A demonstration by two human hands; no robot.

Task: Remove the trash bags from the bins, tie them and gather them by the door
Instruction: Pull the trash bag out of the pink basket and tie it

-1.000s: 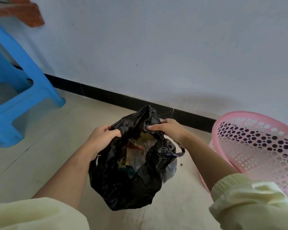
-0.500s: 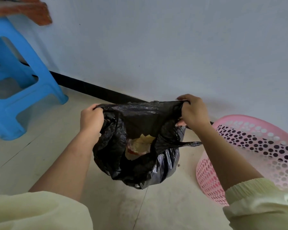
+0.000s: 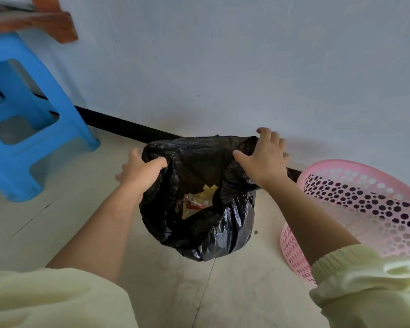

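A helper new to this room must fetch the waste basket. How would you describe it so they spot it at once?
Follow the pale wall with its black skirting to the right, past the black trash bag. The basket stands there on the floor: round, pink, its wall pierced all over with holes, unlike the plain blue stool.

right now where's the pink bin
Head view, right side: the pink bin sits on the floor by the wall, just right of the bag and the right hand.
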